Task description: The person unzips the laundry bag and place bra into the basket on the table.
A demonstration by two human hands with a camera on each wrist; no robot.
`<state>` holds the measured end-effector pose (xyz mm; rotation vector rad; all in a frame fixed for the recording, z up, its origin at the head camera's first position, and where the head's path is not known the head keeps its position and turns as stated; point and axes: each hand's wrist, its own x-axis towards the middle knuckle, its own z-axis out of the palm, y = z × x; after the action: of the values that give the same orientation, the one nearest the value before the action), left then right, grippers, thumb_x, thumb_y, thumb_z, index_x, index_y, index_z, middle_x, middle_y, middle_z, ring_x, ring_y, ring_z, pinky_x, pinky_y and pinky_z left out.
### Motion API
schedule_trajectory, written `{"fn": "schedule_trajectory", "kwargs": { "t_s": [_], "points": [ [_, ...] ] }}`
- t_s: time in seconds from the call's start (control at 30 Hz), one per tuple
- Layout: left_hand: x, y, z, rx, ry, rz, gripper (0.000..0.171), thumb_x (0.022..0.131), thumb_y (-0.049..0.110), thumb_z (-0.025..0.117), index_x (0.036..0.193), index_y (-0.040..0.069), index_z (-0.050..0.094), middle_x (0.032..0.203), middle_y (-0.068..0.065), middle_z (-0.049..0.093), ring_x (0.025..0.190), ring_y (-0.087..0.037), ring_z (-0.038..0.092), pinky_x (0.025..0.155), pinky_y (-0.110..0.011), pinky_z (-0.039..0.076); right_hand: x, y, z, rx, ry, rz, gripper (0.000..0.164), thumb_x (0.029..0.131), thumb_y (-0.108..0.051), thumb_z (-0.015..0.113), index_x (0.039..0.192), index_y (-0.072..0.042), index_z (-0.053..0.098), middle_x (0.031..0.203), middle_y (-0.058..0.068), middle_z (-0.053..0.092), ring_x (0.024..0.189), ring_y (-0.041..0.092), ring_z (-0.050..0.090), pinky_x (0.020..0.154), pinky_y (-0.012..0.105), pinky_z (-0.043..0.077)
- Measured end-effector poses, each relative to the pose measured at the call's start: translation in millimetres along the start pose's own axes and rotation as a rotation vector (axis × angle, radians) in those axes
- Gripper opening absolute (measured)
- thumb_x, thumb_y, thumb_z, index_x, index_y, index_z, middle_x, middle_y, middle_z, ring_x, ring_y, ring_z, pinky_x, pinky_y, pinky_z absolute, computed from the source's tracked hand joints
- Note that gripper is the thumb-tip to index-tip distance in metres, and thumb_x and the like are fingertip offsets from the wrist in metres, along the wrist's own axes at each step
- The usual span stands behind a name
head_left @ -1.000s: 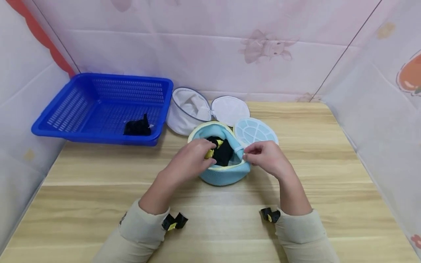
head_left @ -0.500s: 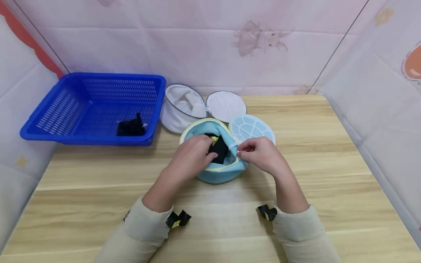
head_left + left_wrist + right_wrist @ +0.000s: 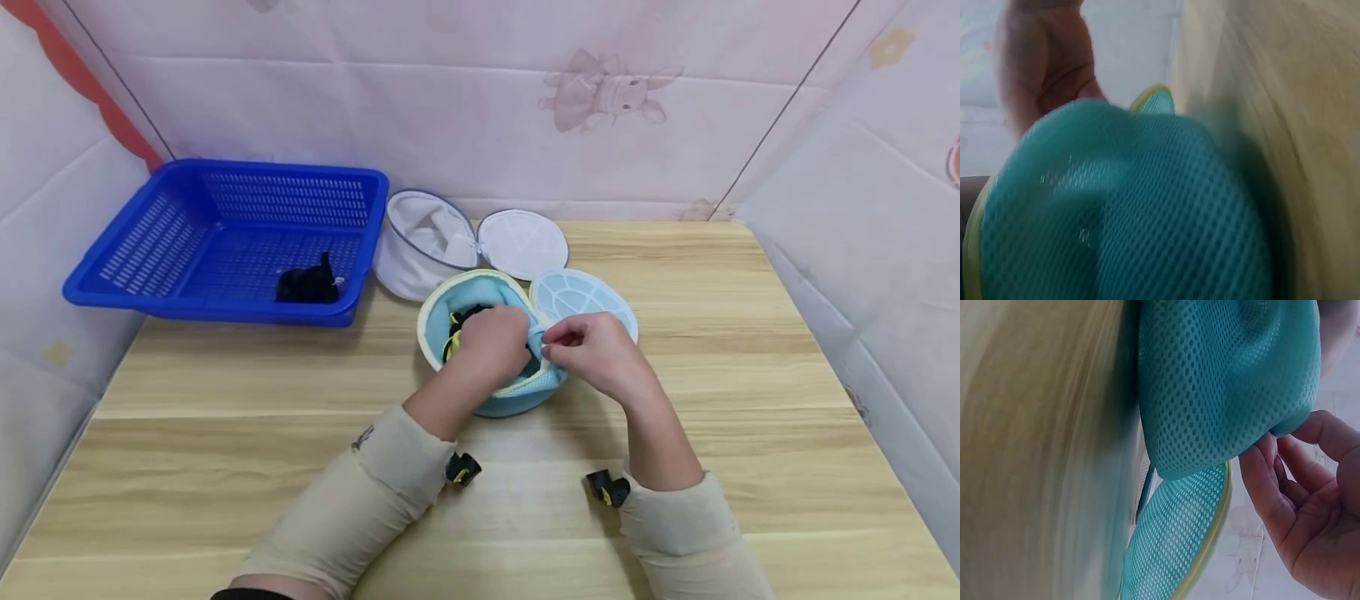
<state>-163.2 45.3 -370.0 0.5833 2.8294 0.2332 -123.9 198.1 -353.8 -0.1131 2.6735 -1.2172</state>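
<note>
A round light-blue mesh laundry bag (image 3: 517, 406) with a yellow-trimmed rim stands unzipped on the table, its lid (image 3: 588, 300) folded out to the back right. My left hand (image 3: 493, 350) reaches down into its mouth; the fingers are hidden inside. Black-and-yellow fabric (image 3: 453, 340) shows in the bag, left of that hand. At the bag's right rim, my right hand (image 3: 600, 348) pinches the edge between thumb and fingers. The right wrist view shows the mesh wall (image 3: 1222, 394) bulging above these fingers (image 3: 1266, 494).
A blue plastic basket (image 3: 225, 312) stands at the back left, with a crumpled black cloth item (image 3: 307, 285) in it. Between basket and blue bag sits a white mesh laundry bag (image 3: 408, 267), its white lid (image 3: 523, 242) lying open beside it. Patterned walls enclose the wooden table (image 3: 750, 400).
My left hand has moved right and deeper into the blue bag, uncovering yellow-and-black fabric at its left. My right hand keeps its pinch on the rim.
</note>
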Motion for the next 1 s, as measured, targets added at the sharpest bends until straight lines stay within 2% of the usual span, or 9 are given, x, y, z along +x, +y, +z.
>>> {"fn": "schedule_trajectory", "kwargs": {
  "t_s": [0.1, 0.23, 0.4, 0.47, 0.6, 0.7, 0.87, 0.93, 1.0],
  "points": [
    [3.8, 7.5, 7.2, 0.025, -0.051, -0.008, 0.008, 0.087, 0.022, 0.062, 0.084, 0.016, 0.065, 0.086, 0.000, 0.064, 0.077, -0.017, 0.060, 0.060, -0.039, 0.054, 0, 0, 1, -0.014, 0.009, -0.002, 0.011, 0.083, -0.015, 0.067, 0.090, -0.011, 0.074, 0.083, 0.003, 0.069, 0.077, 0.016, 0.060, 0.066, 0.027, 0.051],
    [6.8, 9.8, 14.0, 0.042, -0.076, 0.018, 0.012, 0.089, 0.019, 0.059, 0.097, 0.013, 0.065, 0.098, -0.005, 0.065, 0.089, -0.020, 0.061, 0.067, -0.038, 0.055, 2, 2, 2, -0.037, 0.023, -0.009, 0.010, 0.082, -0.015, 0.067, 0.089, -0.011, 0.074, 0.081, 0.002, 0.069, 0.075, 0.015, 0.060, 0.065, 0.027, 0.051],
    [6.0, -4.1, 9.2, -0.086, -0.019, 0.072, 0.006, 0.083, 0.014, 0.064, 0.086, 0.012, 0.059, 0.086, -0.004, 0.062, 0.078, -0.019, 0.060, 0.062, -0.036, 0.052, 3, 4, 1, -0.047, 0.037, 0.008, 0.011, 0.082, -0.014, 0.067, 0.090, -0.011, 0.074, 0.082, 0.002, 0.070, 0.077, 0.015, 0.061, 0.066, 0.027, 0.051],
    [4.4, -10.8, 2.7, -0.191, 0.038, 0.063, 0.014, 0.079, 0.015, 0.067, 0.090, 0.011, 0.059, 0.087, -0.003, 0.063, 0.077, -0.019, 0.059, 0.063, -0.037, 0.051, 3, 4, 0, -0.047, 0.056, 0.014, 0.011, 0.082, -0.014, 0.067, 0.091, -0.011, 0.074, 0.083, 0.002, 0.070, 0.077, 0.015, 0.061, 0.067, 0.027, 0.051],
    [1.1, -22.8, -11.0, -0.442, 0.187, 0.024, 0.043, 0.077, 0.024, 0.073, 0.116, 0.010, 0.060, 0.106, -0.006, 0.065, 0.091, -0.019, 0.060, 0.077, -0.037, 0.052, 3, 5, -1, -0.043, 0.101, 0.011, 0.012, 0.083, -0.015, 0.067, 0.093, -0.011, 0.073, 0.085, 0.004, 0.070, 0.079, 0.016, 0.061, 0.068, 0.028, 0.051],
    [-0.7, -30.8, -18.1, -0.723, 0.305, 0.012, 0.054, 0.076, 0.028, 0.075, 0.125, 0.012, 0.058, 0.112, -0.006, 0.065, 0.097, -0.018, 0.060, 0.084, -0.034, 0.052, 4, 7, -2, -0.040, 0.119, 0.020, 0.013, 0.084, -0.014, 0.067, 0.095, -0.011, 0.073, 0.087, 0.005, 0.070, 0.080, 0.017, 0.062, 0.069, 0.028, 0.051],
    [-9.2, -49.1, -38.0, -1.250, 0.542, 0.071, 0.049, 0.074, 0.024, 0.079, 0.119, 0.012, 0.062, 0.106, -0.007, 0.067, 0.094, -0.017, 0.064, 0.082, -0.031, 0.055, 5, 11, -1, -0.030, 0.125, 0.032, 0.013, 0.084, -0.014, 0.067, 0.095, -0.010, 0.072, 0.090, 0.006, 0.070, 0.080, 0.018, 0.060, 0.068, 0.028, 0.051],
    [-18.3, -60.4, -52.1, -1.354, 0.634, 0.102, 0.046, 0.075, 0.018, 0.080, 0.117, 0.010, 0.063, 0.107, -0.009, 0.066, 0.094, -0.019, 0.065, 0.081, -0.032, 0.056, 6, 11, 0, -0.026, 0.123, 0.035, 0.013, 0.084, -0.014, 0.067, 0.095, -0.010, 0.072, 0.090, 0.006, 0.070, 0.081, 0.018, 0.060, 0.068, 0.028, 0.051],
    [-30.4, -74.3, -67.1, -1.361, 0.726, 0.131, 0.044, 0.075, 0.011, 0.079, 0.117, 0.008, 0.064, 0.108, -0.011, 0.065, 0.095, -0.021, 0.065, 0.079, -0.033, 0.057, 6, 11, 0, -0.031, 0.123, 0.037, 0.013, 0.084, -0.014, 0.067, 0.096, -0.010, 0.072, 0.090, 0.006, 0.070, 0.080, 0.018, 0.060, 0.068, 0.028, 0.051]
  ]
}}
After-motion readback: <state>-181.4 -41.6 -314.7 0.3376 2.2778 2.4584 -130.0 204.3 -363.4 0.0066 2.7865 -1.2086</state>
